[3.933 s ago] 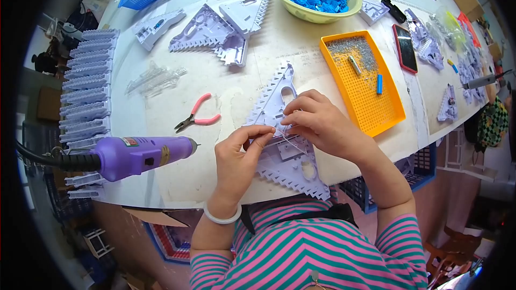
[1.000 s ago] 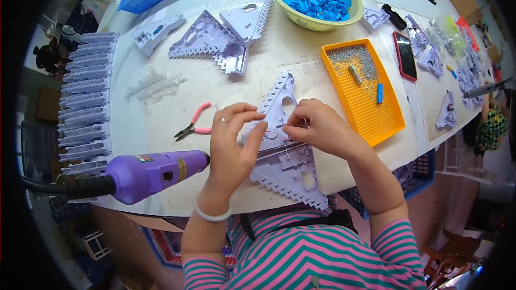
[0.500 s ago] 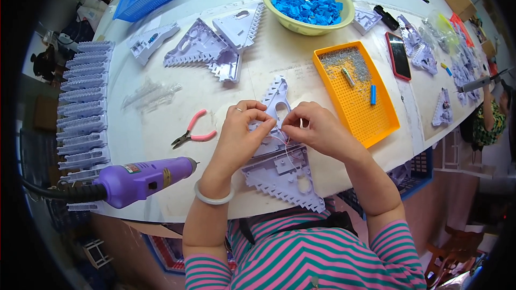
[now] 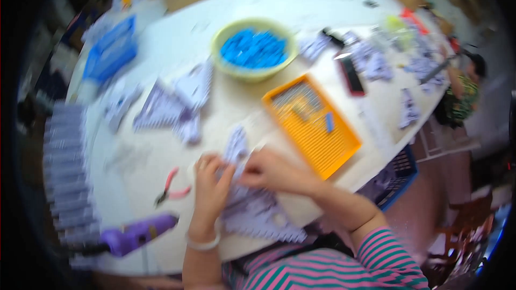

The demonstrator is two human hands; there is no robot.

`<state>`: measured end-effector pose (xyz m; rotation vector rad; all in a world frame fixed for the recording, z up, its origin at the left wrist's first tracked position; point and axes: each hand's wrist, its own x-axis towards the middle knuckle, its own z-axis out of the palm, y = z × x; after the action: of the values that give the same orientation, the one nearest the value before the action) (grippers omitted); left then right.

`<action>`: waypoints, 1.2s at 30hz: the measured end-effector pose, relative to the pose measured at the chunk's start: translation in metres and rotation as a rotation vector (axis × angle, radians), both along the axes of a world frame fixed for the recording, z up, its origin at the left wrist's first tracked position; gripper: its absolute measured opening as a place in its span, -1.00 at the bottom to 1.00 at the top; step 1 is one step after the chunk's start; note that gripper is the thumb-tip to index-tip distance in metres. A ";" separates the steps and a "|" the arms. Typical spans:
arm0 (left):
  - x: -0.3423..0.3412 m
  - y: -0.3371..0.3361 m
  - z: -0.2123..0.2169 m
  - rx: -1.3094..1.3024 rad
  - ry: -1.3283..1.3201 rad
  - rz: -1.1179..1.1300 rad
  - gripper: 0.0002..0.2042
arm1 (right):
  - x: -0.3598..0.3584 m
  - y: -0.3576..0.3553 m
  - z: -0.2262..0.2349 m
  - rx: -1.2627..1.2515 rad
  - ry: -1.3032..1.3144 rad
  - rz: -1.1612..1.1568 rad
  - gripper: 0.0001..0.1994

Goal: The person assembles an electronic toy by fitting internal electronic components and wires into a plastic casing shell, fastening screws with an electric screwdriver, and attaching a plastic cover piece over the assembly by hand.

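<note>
Motion blur softens the whole picture. My left hand [image 4: 211, 185], with a pale bangle at the wrist, is over a lavender toothed plastic housing [image 4: 263, 223], thumb and fingers drawn together. Close on its right, my right hand [image 4: 274, 172] makes a pinch above the same piece. Whatever lies between the fingertips is too small and smeared to make out. The upper arm of the housing [image 4: 235, 142] sticks out beyond my hands. Left of them lie pink-handled cutting pliers [image 4: 173, 189]. Nearer the table's left front is a purple power tool [image 4: 140, 233] with a black cable.
A yellow bowl [image 4: 216, 56] of blue pieces and an orange tray [image 4: 336, 150] with small metal parts stand beyond. Other lavender housings [image 4: 164, 107] lie left, with a stacked row [image 4: 67, 166] along the edge. A phone [image 4: 350, 75] rests right; another person [image 4: 462, 88] sits far right.
The view has swung, so the table's things sit lower and further left in it. Both hands stay close together over the housing. White and red wires by the fingers are now lost in blur.
</note>
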<state>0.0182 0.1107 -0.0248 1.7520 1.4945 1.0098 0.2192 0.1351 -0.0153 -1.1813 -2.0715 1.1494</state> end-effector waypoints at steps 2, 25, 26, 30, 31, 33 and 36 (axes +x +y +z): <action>-0.010 -0.017 -0.001 0.019 -0.008 0.034 -0.88 | -0.014 -0.007 -0.003 -0.049 0.038 0.049 -0.78; -0.013 -0.016 0.012 -0.127 -0.066 -0.025 -0.89 | 0.006 -0.013 0.018 -0.067 0.136 -0.148 -0.80; -0.013 -0.016 0.013 -0.130 -0.066 -0.022 -0.89 | 0.006 -0.013 0.019 -0.070 0.137 -0.145 -0.80; -0.017 -0.014 0.018 -0.160 -0.137 -0.056 -0.90 | 0.007 -0.008 0.026 -0.263 0.136 -0.130 -0.81; -0.018 -0.014 0.019 -0.186 -0.192 -0.074 -0.91 | 0.007 -0.007 0.026 -0.242 0.078 -0.085 -0.82; -0.019 -0.014 0.022 -0.202 -0.194 -0.079 -0.91 | 0.008 -0.008 0.015 -0.111 0.047 0.004 -0.83; -0.019 -0.013 0.022 -0.232 -0.218 -0.100 -0.91 | 0.008 -0.010 0.010 -0.030 0.046 0.110 -0.84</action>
<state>-0.0009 0.0975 -0.0030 1.4877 1.3174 0.9051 0.2274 0.1247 -0.0053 -1.0555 -2.1134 1.2503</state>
